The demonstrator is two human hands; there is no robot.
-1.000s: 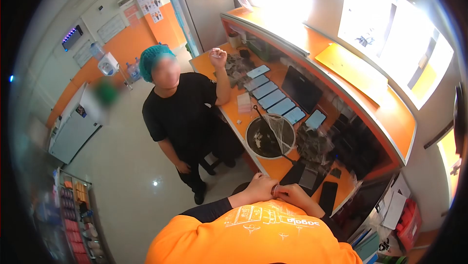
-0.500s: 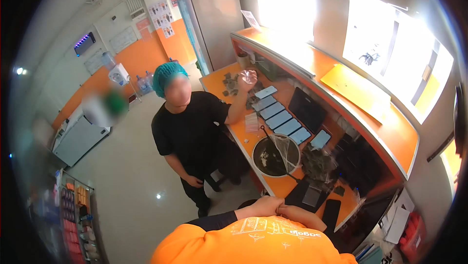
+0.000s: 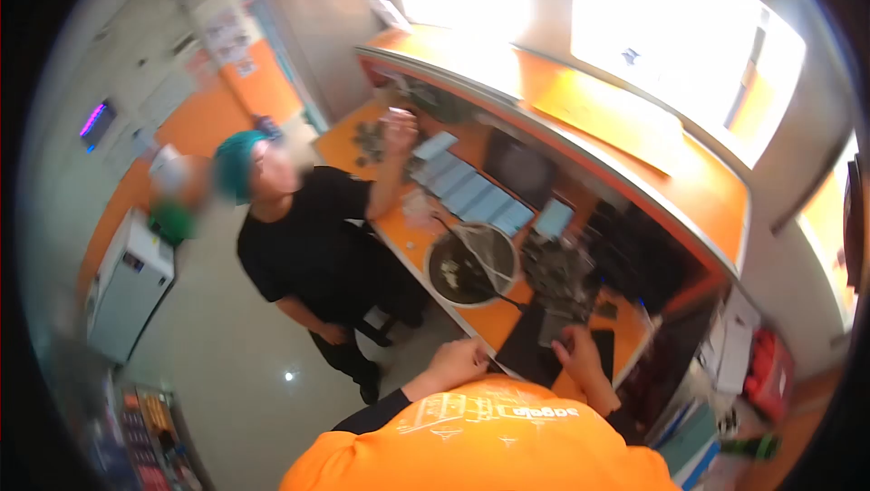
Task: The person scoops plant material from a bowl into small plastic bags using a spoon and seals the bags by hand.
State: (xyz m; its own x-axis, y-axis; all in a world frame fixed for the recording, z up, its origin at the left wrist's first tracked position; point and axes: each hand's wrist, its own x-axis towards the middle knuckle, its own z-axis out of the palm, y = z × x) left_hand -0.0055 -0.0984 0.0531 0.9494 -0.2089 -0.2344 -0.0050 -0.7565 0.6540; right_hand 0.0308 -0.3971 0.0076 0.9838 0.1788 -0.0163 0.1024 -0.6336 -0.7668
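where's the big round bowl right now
In the head view, the round bowl sits near the middle, on the orange counter, just below the row of pale blue rectangles and left of the grey heap.

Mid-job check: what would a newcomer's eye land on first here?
Probably the dark-bottomed round container on the orange counter. Beyond it lies a row of pale-blue panels. At the counter's left side, a person in a teal hairnet raises one hand.
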